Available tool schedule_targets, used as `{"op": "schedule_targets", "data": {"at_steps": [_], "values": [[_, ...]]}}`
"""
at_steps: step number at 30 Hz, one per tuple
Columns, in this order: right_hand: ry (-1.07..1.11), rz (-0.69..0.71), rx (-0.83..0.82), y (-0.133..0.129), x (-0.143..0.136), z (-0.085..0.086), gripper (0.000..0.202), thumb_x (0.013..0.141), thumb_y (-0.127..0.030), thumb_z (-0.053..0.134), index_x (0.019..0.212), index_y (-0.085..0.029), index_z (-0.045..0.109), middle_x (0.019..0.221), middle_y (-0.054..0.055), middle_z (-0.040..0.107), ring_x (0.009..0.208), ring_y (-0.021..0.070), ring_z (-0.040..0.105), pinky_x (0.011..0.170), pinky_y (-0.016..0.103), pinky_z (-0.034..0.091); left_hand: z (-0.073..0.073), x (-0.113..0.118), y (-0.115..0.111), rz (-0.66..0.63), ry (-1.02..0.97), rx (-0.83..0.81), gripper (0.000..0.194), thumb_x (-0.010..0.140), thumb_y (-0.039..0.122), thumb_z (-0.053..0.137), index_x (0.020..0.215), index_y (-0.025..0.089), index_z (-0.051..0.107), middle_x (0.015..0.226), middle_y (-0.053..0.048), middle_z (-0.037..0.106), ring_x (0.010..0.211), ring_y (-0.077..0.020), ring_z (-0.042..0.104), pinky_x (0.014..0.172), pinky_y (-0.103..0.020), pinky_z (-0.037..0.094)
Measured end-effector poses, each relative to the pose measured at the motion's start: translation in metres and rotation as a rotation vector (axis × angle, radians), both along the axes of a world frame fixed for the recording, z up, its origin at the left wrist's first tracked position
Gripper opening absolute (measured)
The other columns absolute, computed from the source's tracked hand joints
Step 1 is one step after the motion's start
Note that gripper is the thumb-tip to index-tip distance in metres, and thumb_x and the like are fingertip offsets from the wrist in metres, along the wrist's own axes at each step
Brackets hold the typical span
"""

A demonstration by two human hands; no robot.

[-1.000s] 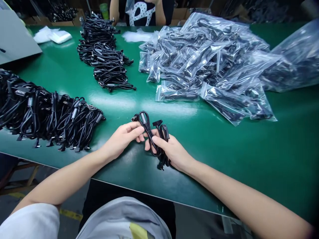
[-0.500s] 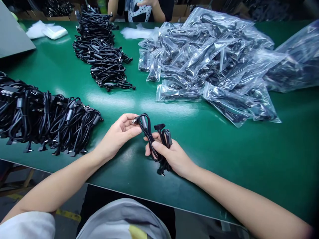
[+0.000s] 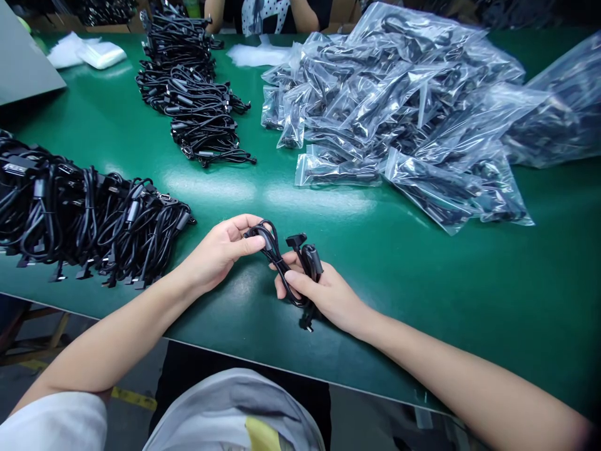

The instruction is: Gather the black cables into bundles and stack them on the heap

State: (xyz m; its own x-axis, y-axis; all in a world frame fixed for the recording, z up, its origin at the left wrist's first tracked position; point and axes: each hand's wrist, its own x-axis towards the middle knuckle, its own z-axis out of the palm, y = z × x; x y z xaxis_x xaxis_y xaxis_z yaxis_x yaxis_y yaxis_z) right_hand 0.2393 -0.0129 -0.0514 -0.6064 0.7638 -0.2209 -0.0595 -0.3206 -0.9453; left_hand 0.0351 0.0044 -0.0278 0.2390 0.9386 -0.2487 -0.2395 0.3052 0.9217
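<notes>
Between my hands, just over the table's near side, is a coiled black cable [image 3: 278, 262] with a thick grey sleeve. My left hand [image 3: 233, 245] pinches its upper left end between thumb and fingers. My right hand [image 3: 323, 289] grips the lower end of that coil. It also holds a second bundled black cable [image 3: 312, 262], whose flat connector sticks up above the fingers. A small plug hangs below the right hand. The left fingertips are partly hidden behind the coil.
Bundled black cables lie in a heap [image 3: 89, 219] at left and a long pile [image 3: 192, 94] at the back. Clear bags with cables [image 3: 399, 94] are heaped at back right. A grey box [image 3: 25, 56] stands at far left. Another person [image 3: 267, 15] is across the green table [image 3: 422, 294].
My left thumb has moved onto the cable's grey sleeve, and the plug that showed at those fingertips is now covered. The right hand keeps its hold. The view has shifted slightly.
</notes>
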Motion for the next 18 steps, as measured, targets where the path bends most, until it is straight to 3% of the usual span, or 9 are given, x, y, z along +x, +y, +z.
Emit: {"op": "schedule_targets", "data": {"at_steps": [11,18], "values": [[-0.01,0.014,-0.025,-0.0011,-0.0001,0.0018,0.028,0.089,-0.042,0.063,0.101,-0.018,0.059,0.072,0.0,0.065,0.058,0.0125,0.048,0.057,0.027,0.04,-0.0018,0.0027,-0.0012,0.046,0.05,0.005,0.043,0.06,0.029,0.09,0.087,0.019,0.057,0.079,0.003,0.063,0.073,-0.0117,0.058,0.076,-0.026,0.045],[0.007,0.003,0.009,-0.0014,0.0005,-0.0012,0.026,0.09,-0.042,0.063,0.101,-0.018,0.06,0.071,0.0,0.066,0.059,0.0126,0.047,0.058,0.028,0.038,-0.0036,-0.001,-0.0004,0.0,0.01,0.026,0.033,0.067,0.026,0.086,0.086,0.018,0.062,0.083,0.001,0.066,0.076,-0.0123,0.059,0.077,-0.027,0.045]]}}
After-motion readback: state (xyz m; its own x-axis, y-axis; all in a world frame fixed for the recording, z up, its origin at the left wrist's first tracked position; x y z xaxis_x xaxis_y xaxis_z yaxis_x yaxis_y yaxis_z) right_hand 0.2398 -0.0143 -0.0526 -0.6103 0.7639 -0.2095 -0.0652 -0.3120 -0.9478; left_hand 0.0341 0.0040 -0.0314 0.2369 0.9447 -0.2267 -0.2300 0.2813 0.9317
